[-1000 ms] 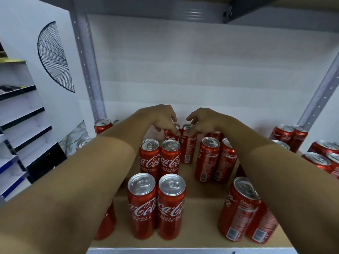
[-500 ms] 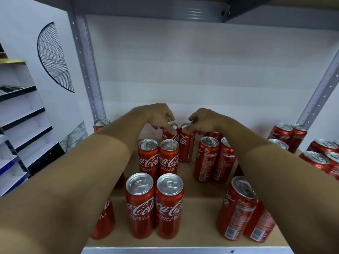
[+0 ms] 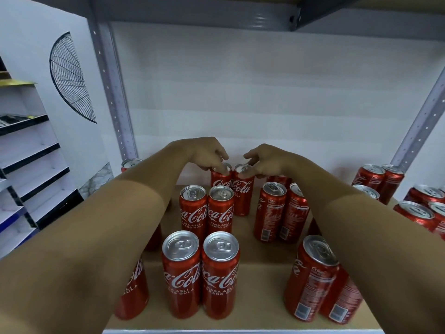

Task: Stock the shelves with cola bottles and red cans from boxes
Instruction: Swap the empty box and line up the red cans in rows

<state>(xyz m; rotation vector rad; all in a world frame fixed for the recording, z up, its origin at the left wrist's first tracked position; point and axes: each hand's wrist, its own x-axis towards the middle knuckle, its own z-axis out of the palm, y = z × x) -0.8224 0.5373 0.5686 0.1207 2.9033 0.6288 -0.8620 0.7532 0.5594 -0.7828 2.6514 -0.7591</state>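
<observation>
A: Start at the hands. What are they doing?

B: The left hand (image 3: 207,156) reaches to the back of the shelf, fingers curled down over the rim of a slim red aluminium can with a silver lid (image 3: 221,177). The right hand (image 3: 266,161) mirrors it, fingertips pinching the top of the matching red can beside it (image 3: 243,186). Both look like top grips, though the fingers hide the rims, so whether they hold firmly or only touch is hard to say.

A: And how do those two cans sit?

B: Upright, long axis vertical, touching each other, directly beneath the fingers at the far end of the centre row. Each hand is nearest its own can, so any turn or nudge would come from straight above.

A: Outward from there?

B: Nearer the camera stand two more pairs in the same row: a middle pair (image 3: 207,208) and a front pair (image 3: 201,273), all on the tan cardboard-coloured shelf board (image 3: 260,297). To the right, another column of cans (image 3: 280,213) shows its back panels.

A: Anything readable?

B: "Coca-Cola" script in white faces forward on the centre row, with "RASA ASLI" and what looks like "KURANG GULA" below. The right-hand cans show barcodes and fine print too small to read. More red cans (image 3: 378,177) cluster by the grey steel upright (image 3: 419,121).
</observation>
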